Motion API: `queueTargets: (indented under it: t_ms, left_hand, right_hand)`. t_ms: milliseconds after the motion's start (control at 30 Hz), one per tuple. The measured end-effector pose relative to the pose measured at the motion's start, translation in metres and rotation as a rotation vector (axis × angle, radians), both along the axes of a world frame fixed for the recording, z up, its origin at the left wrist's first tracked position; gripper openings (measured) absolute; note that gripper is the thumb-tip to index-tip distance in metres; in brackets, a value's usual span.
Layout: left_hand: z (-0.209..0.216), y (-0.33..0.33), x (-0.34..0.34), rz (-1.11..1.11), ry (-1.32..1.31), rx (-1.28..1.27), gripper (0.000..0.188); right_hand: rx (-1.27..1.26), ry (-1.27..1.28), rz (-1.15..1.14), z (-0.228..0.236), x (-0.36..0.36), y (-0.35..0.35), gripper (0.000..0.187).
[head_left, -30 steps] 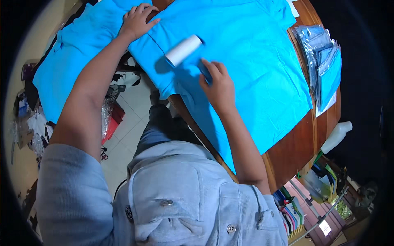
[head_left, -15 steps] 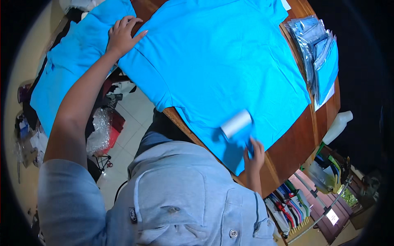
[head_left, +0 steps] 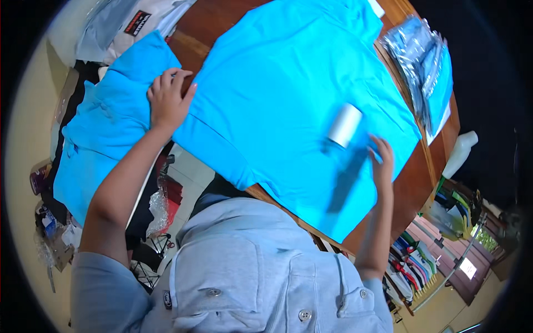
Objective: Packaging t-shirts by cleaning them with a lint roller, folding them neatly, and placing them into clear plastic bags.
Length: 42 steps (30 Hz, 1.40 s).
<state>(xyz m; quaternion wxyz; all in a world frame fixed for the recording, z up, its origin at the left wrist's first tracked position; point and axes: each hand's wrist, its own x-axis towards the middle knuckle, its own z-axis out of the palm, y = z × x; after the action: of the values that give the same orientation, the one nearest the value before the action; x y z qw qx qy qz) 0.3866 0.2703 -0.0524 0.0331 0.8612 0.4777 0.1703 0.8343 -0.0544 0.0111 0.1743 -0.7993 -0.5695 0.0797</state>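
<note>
White lint roller (head_left: 345, 125) sits in our right hand (head_left: 382, 162); grip is closed on its handle, which the hand mostly hides, so we can't tell exact finger wrap. Roller head lies flat on the bright blue shirt (head_left: 288, 100), tilted, near the shirt's right edge. Left hand (head_left: 166, 100) is open, palm down, fingers spread, pressing on the shirt's left edge where it meets a second blue shirt (head_left: 105, 139) that hangs off the desk's left side. Main shirt is spread flat over the wooden desk (head_left: 413, 183), w/ bare wood showing at the right corner. Clear plastic bags (head_left: 419, 61) lie stacked at the desk's far right, well apart from the roller. White bottle (head_left: 459, 155) stands just beyond the desk edge, right side.
</note>
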Motion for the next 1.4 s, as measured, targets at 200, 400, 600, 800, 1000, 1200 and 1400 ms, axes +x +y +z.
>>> queueTargets:
  t_ms: [200,400,600,800,1000,1200,1400]
  left_hand:
    - [0.005,0.002,0.000,-0.005,0.001,-0.058,0.025]
    - [0.006,0.001,0.000,-0.015,0.044,-0.073,0.037]
    - [0.009,0.001,0.004,-0.012,0.064,-0.058,0.039]
    - [0.007,0.001,0.003,-0.001,0.074,-0.111,0.040]
    - [0.001,0.000,-0.001,-0.011,0.117,-0.084,0.039]
    - [-0.001,0.001,-0.001,-0.024,0.119,-0.111,0.039]
    - [0.000,0.000,0.001,0.006,0.108,-0.086,0.040]
  right_hand:
    - [-0.147,-0.044,-0.413,0.031,0.042,-0.125,0.045]
    - [0.115,0.100,0.002,-0.021,-0.040,0.134,0.042]
    - [0.363,-0.027,0.315,-0.014,-0.115,0.315,0.036]
    - [0.159,-0.008,-0.018,-0.014,0.058,0.146,0.043]
    - [0.116,0.146,-0.483,0.010,0.173,-0.081,0.048]
    - [0.167,0.284,-0.189,-0.009,0.130,0.064,0.044]
    - [0.409,0.011,0.244,-0.026,-0.035,0.302,0.036]
